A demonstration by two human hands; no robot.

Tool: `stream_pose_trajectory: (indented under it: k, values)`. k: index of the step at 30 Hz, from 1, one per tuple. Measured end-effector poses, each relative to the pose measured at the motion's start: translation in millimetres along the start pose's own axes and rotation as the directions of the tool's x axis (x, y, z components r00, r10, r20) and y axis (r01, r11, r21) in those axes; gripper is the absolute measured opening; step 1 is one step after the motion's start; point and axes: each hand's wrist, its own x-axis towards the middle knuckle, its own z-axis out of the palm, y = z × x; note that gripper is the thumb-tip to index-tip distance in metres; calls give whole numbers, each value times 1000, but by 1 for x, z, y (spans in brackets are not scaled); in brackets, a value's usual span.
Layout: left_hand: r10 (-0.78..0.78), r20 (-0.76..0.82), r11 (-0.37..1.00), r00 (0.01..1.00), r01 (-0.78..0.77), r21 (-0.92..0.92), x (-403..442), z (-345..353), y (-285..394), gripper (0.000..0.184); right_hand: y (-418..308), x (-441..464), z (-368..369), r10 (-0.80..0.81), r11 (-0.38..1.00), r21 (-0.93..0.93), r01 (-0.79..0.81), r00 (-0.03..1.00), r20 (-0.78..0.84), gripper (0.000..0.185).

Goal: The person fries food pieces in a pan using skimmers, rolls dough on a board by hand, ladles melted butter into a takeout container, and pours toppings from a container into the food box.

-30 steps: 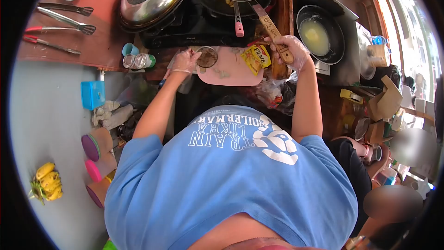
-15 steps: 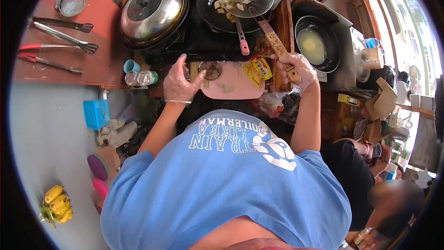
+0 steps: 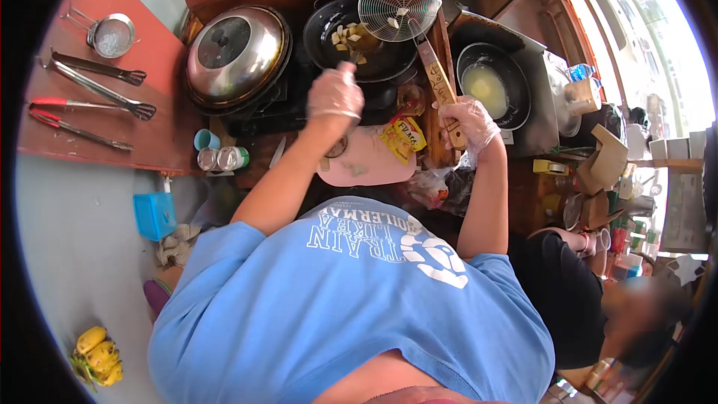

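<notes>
My right hand, in a clear plastic glove, is closed around the wooden handle of a round wire skimmer. The skimmer is raised over the right side of a black pan, with a few pale pieces in its mesh. More pale chunks lie in the pan. My gloved left hand is closed just below the pan, somewhat blurred, around what looks like the pink-handled utensil; its pink end shows at the fingers. Below are a pink board and a yellow packet.
A domed lid covers the pan at left. Tongs and a small strainer lie on the red surface. At right is a black pan with yellowish contents. Another person is at lower right.
My left hand has left the board area, moved up toward the pan and closed at the pink-handled utensil, which has shifted left. My right hand still holds the skimmer.
</notes>
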Motion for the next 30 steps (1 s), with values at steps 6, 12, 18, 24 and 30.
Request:
stream_pose_trajectory:
  k: [6,12,18,24,30]
  values:
    - [-145,197,968,970,99,229,77,-44,-44,31,5,3,1,-42,997,-71,38,998,-51,10]
    - [-121,46,919,992,95,382,61,-90,-33,19,21,37,-34,-441,74,-877,474,805,397,15]
    - [132,-61,872,989,-86,483,60,-108,-59,22,19,53,-22,-300,-185,-921,343,873,386,15]
    - [201,-75,865,977,-141,481,70,-100,-77,23,17,52,0,-116,-468,-853,231,941,318,16]
    - [339,-88,842,937,-261,473,85,-87,-99,24,24,16,19,-188,-369,-916,155,953,237,23]
